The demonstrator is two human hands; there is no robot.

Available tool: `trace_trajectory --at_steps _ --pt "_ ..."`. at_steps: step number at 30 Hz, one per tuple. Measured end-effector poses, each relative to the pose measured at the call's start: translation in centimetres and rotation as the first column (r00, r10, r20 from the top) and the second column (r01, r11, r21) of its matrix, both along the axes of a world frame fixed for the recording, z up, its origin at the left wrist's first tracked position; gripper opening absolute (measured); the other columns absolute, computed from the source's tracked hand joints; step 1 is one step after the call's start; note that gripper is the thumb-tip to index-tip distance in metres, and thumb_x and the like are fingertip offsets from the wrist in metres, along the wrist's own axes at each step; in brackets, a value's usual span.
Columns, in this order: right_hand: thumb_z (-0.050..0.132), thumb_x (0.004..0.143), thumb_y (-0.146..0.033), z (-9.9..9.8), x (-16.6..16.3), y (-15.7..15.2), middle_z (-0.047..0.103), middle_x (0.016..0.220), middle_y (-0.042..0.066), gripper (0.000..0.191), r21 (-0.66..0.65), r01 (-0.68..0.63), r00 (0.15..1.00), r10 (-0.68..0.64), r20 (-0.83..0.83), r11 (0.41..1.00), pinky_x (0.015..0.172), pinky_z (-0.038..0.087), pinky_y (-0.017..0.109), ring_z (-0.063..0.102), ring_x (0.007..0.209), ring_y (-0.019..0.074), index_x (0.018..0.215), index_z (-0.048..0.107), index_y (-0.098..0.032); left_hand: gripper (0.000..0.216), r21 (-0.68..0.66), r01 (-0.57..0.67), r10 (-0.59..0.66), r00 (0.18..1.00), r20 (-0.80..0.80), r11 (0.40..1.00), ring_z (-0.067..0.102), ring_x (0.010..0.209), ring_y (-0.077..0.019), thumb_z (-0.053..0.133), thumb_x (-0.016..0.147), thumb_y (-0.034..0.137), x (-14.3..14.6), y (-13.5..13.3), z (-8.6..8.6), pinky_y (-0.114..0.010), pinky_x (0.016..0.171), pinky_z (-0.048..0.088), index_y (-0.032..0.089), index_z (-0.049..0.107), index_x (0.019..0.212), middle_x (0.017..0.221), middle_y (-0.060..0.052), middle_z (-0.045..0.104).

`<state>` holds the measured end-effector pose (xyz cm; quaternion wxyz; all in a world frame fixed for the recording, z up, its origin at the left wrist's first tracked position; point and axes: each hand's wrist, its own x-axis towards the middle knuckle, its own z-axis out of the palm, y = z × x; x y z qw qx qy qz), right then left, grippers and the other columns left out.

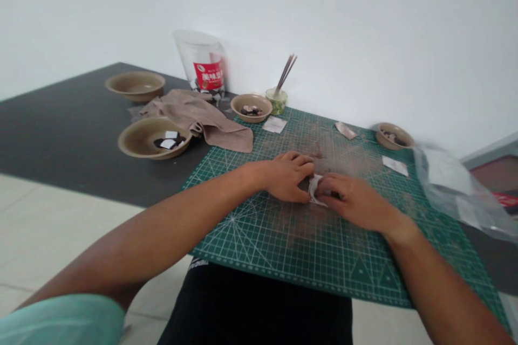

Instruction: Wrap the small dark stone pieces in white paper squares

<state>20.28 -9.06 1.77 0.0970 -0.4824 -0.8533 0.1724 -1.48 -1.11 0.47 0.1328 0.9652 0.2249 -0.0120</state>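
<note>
A small piece of white paper [314, 187], creased and partly hidden by fingers, lies on the green cutting mat [279, 242]. My left hand [289, 177] holds its left edge, with thumb and index finger curved around it. At the other side, my right hand [356, 199] pinches the paper with bent fingers. Whether anything is inside the paper is hidden. Brownish smudges mark the mat around both hands.
Two tan bowls [135, 85] stand left beside a brown cloth [202, 116]. Behind are a clear jar with a red label [208, 73], a small bowl [251, 109] and a green cup of sticks [277, 101]. At right are another bowl [393, 137] and a plastic bag [457, 188].
</note>
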Motion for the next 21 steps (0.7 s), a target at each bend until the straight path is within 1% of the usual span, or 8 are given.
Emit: trace_trajectory --at_steps 2,4,7,10,13,15,19,21 --pt "0.052 0.094 -0.023 -0.1 0.1 0.3 0.068 0.098 0.006 0.015 0.113 0.130 0.990 -0.135 0.036 0.985 0.078 0.044 0.033 0.062 0.087 0.0204 0.095 0.067 -0.020 0.059 0.000 -0.012 0.012 1.000 -0.005 1.000 0.026 0.143 -0.0352 0.054 0.083 0.059 0.0 0.0 0.0 -0.050 0.116 0.025 0.021 0.047 0.128 0.156 -0.013 0.032" --pt "0.055 0.092 -0.024 0.2 0.7 0.4 0.068 0.092 0.006 0.013 0.099 0.197 0.975 -0.206 0.085 0.975 0.072 0.044 0.033 0.062 0.081 0.0203 0.093 0.067 -0.020 0.058 -0.010 -0.029 0.029 0.999 -0.013 1.000 0.026 0.144 -0.0348 0.053 0.084 0.059 0.0 0.0 0.1 -0.050 0.116 0.025 0.022 0.048 0.127 0.156 -0.012 0.031" --pt "0.058 0.090 -0.022 0.6 1.1 -0.1 0.069 0.087 0.003 0.010 -0.086 0.100 0.994 -0.095 0.061 0.991 0.069 0.045 0.030 0.062 0.078 0.0181 0.089 0.068 -0.022 0.058 -0.018 -0.023 0.022 1.000 -0.009 1.000 0.027 0.143 -0.0349 0.053 0.083 0.060 -0.1 -0.1 0.2 -0.050 0.115 0.026 0.022 0.049 0.126 0.156 -0.011 0.032" --pt "0.056 0.093 -0.024 0.4 0.6 -0.3 0.069 0.093 0.003 0.011 -0.086 -0.023 0.999 0.019 -0.049 0.996 0.076 0.047 0.030 0.063 0.085 0.0179 0.091 0.067 -0.022 0.059 -0.010 -0.007 0.007 1.000 -0.002 1.000 0.028 0.142 -0.0349 0.054 0.083 0.059 -0.1 0.0 0.1 -0.050 0.115 0.026 0.022 0.048 0.128 0.156 -0.011 0.032" --pt "0.054 0.094 -0.024 0.0 0.6 0.2 0.069 0.096 0.006 0.014 0.069 0.123 0.992 -0.124 0.013 0.990 0.079 0.045 0.033 0.062 0.089 0.0205 0.093 0.067 -0.021 0.059 -0.003 -0.018 0.018 1.000 -0.002 1.000 0.027 0.143 -0.0348 0.054 0.084 0.060 -0.1 0.0 0.1 -0.049 0.116 0.025 0.021 0.048 0.128 0.156 -0.012 0.032" --pt "0.055 0.093 -0.025 0.2 1.1 0.4 0.068 0.090 0.005 0.013 0.063 0.214 0.972 -0.219 0.086 0.975 0.072 0.044 0.033 0.062 0.081 0.0204 0.092 0.067 -0.020 0.058 -0.007 -0.025 0.025 1.000 -0.006 1.000 0.027 0.143 -0.0351 0.055 0.083 0.059 0.0 0.0 0.1 -0.050 0.115 0.025 0.021 0.049 0.127 0.156 -0.012 0.032" --pt "0.059 0.091 -0.023 0.5 0.9 -0.3 0.068 0.090 0.002 0.009 -0.129 -0.046 0.999 0.046 -0.001 0.991 0.073 0.045 0.029 0.061 0.081 0.0163 0.089 0.067 -0.022 0.058 -0.019 -0.012 0.011 1.000 -0.004 1.000 0.028 0.142 -0.0358 0.056 0.083 0.058 0.0 -0.1 0.2 -0.051 0.114 0.027 0.021 0.050 0.127 0.156 -0.012 0.033" --pt "0.056 0.093 -0.022 0.4 0.4 -0.3 0.068 0.094 0.003 0.011 -0.056 -0.043 0.998 0.040 -0.042 0.998 0.079 0.045 0.030 0.062 0.088 0.0174 0.090 0.067 -0.021 0.058 -0.015 -0.007 0.007 1.000 0.006 1.000 0.028 0.142 -0.0361 0.055 0.083 0.057 0.0 0.0 0.2 -0.051 0.115 0.026 0.020 0.049 0.128 0.156 -0.013 0.033"
